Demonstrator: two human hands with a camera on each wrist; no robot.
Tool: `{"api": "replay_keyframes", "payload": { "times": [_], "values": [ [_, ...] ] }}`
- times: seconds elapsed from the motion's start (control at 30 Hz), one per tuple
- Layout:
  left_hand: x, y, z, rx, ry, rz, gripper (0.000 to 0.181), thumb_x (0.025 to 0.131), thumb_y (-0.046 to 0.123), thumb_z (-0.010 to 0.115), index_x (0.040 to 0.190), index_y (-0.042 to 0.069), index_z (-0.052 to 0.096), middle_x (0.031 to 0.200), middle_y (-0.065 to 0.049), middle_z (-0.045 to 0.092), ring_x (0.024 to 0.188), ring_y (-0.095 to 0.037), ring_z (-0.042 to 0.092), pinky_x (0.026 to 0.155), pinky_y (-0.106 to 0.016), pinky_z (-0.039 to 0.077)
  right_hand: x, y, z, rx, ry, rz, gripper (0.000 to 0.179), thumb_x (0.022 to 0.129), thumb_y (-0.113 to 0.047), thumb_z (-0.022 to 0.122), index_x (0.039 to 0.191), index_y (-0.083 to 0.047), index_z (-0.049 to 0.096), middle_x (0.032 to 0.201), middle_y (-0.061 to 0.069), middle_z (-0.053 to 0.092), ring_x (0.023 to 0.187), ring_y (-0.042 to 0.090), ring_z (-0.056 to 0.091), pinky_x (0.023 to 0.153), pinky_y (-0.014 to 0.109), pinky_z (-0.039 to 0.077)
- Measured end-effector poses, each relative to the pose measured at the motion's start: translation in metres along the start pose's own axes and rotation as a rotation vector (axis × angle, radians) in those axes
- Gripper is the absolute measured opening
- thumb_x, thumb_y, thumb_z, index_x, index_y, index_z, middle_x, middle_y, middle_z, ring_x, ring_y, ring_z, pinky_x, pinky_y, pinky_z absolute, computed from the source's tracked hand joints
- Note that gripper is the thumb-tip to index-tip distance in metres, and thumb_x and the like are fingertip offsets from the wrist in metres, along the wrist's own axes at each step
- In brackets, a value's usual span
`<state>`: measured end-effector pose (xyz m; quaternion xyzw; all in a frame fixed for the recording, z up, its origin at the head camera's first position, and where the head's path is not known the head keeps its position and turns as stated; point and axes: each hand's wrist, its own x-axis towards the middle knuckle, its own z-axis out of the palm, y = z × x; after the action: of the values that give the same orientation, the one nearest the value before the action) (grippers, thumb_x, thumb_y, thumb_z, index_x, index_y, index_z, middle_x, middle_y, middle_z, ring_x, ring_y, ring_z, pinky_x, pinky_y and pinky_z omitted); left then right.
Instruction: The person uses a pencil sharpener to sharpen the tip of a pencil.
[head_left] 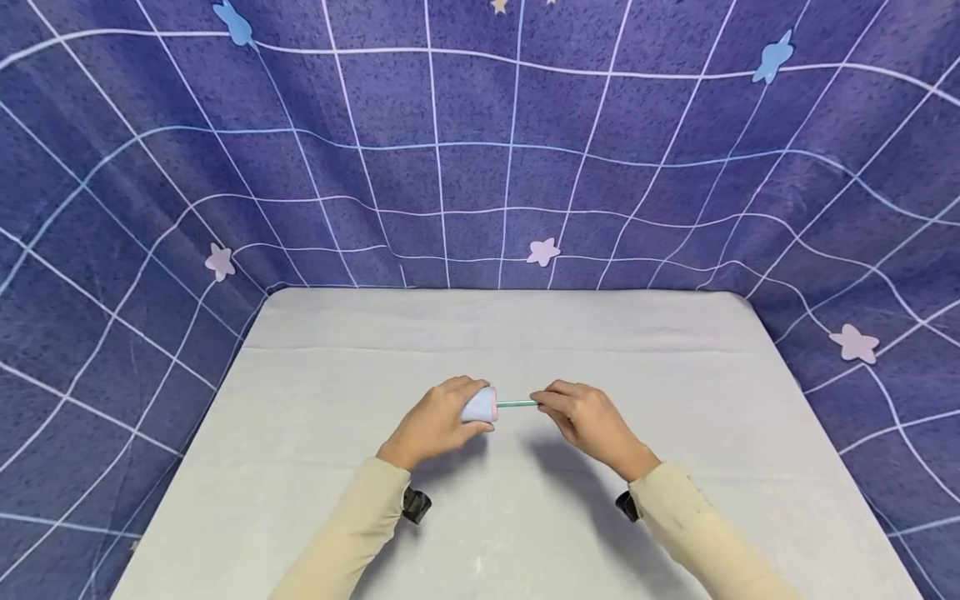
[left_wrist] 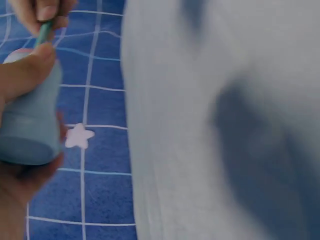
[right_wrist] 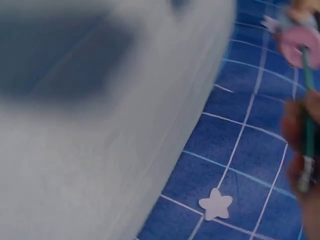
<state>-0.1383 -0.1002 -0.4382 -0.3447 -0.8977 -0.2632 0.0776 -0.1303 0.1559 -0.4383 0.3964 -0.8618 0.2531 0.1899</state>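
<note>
My left hand point(head_left: 437, 418) grips a light blue pencil sharpener point(head_left: 478, 406), a rounded body that narrows at its middle. Its pink end point(right_wrist: 291, 49) has a hole in the centre and faces right. A green pencil point(head_left: 517, 403) runs level into that hole, so its tip is hidden. Between thumb and fingers, my right hand point(head_left: 591, 421) pinches the pencil a short way from the sharpener. In the right wrist view the pencil's silvery back end point(right_wrist: 306, 175) shows past the fingers. Both hands are held above the table, with shadows below them.
A white cloth covers the table point(head_left: 360, 333). Behind and beside it hangs a blue curtain point(head_left: 480, 183) with grid lines and stars. Each wrist has a small black camera, one at the left cuff point(head_left: 416, 505) and one at the right cuff point(head_left: 627, 505).
</note>
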Motion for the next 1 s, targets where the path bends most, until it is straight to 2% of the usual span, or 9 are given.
{"api": "replay_keyframes", "payload": {
  "times": [0.1,0.23,0.37,0.47,0.63,0.73,0.87,0.93,1.0],
  "values": [
    [0.003,0.002,-0.01,-0.154,-0.1,-0.117,0.042,0.076,0.024,0.079,0.111,0.006,0.065,0.096,-0.002,0.066,0.077,-0.011,0.057,0.066,-0.025,0.048,0.0,-0.002,0.004,-0.2,0.128,-0.138,0.019,0.084,-0.007,0.069,0.103,-0.006,0.072,0.09,0.001,0.069,0.073,0.012,0.063,0.062,0.025,0.048],
    [0.006,0.001,-0.018,-0.3,-0.203,-0.195,0.032,0.078,0.022,0.078,0.106,0.01,0.066,0.09,0.002,0.065,0.073,-0.009,0.055,0.063,-0.023,0.047,0.0,-0.002,0.007,-0.3,0.216,-0.25,0.024,0.099,-0.011,0.049,0.103,-0.004,0.071,0.088,0.001,0.067,0.072,0.013,0.061,0.06,0.024,0.047],
    [0.009,-0.001,-0.02,-0.384,-0.251,-0.214,0.026,0.076,0.019,0.078,0.099,0.011,0.068,0.083,0.003,0.066,0.069,-0.009,0.056,0.062,-0.024,0.048,0.001,-0.002,0.011,-0.363,0.312,-0.357,0.028,0.1,-0.007,0.044,0.099,-0.002,0.072,0.084,0.001,0.067,0.066,0.012,0.057,0.058,0.023,0.045],
    [0.009,-0.001,-0.017,-0.364,-0.22,-0.17,0.028,0.075,0.018,0.079,0.099,0.009,0.068,0.083,0.002,0.066,0.069,-0.01,0.056,0.062,-0.024,0.047,0.001,-0.002,0.014,-0.329,0.341,-0.367,0.026,0.099,-0.008,0.047,0.096,-0.002,0.072,0.081,0.002,0.067,0.065,0.012,0.058,0.057,0.023,0.048],
    [0.002,0.001,-0.001,-0.092,-0.033,0.062,0.043,0.075,0.019,0.079,0.11,0.001,0.063,0.099,-0.006,0.066,0.085,-0.016,0.061,0.075,-0.028,0.052,-0.001,-0.01,0.01,-0.064,0.151,-0.108,0.021,0.095,-0.016,0.057,0.089,-0.005,0.073,0.074,-0.002,0.066,0.055,0.005,0.053,0.05,0.018,0.045],
    [-0.003,0.001,0.009,0.131,0.112,0.244,0.048,0.072,0.016,0.079,0.112,-0.002,0.061,0.103,-0.009,0.066,0.093,-0.019,0.062,0.084,-0.031,0.052,0.002,-0.012,0.003,0.26,-0.058,0.185,0.014,0.09,-0.013,0.065,0.088,-0.003,0.075,0.066,-0.003,0.065,0.049,-0.001,0.044,0.045,0.015,0.038],
    [-0.005,0.003,0.018,0.301,0.256,0.421,0.051,0.065,0.01,0.08,0.11,-0.003,0.061,0.1,-0.009,0.066,0.091,-0.02,0.061,0.083,-0.03,0.052,0.007,-0.008,-0.007,0.687,-0.274,0.528,0.014,0.088,-0.004,0.063,0.088,0.006,0.074,0.06,0.004,0.06,0.048,-0.001,0.039,0.045,0.016,0.032],
    [-0.005,0.003,0.02,0.331,0.287,0.453,0.052,0.064,0.01,0.08,0.11,-0.004,0.061,0.1,-0.009,0.065,0.09,-0.019,0.061,0.082,-0.029,0.052,0.009,-0.004,-0.01,0.784,-0.334,0.585,0.015,0.089,-0.002,0.062,0.087,0.008,0.073,0.06,0.009,0.059,0.048,0.001,0.036,0.045,0.017,0.028],
    [-0.005,0.002,0.021,0.336,0.29,0.436,0.052,0.064,0.011,0.081,0.111,-0.004,0.061,0.1,-0.01,0.066,0.09,-0.02,0.062,0.081,-0.029,0.052,0.011,-0.003,-0.009,0.755,-0.347,0.566,0.015,0.089,-0.004,0.062,0.087,0.006,0.072,0.061,0.011,0.06,0.049,0.001,0.038,0.046,0.017,0.03]
  ]
}}
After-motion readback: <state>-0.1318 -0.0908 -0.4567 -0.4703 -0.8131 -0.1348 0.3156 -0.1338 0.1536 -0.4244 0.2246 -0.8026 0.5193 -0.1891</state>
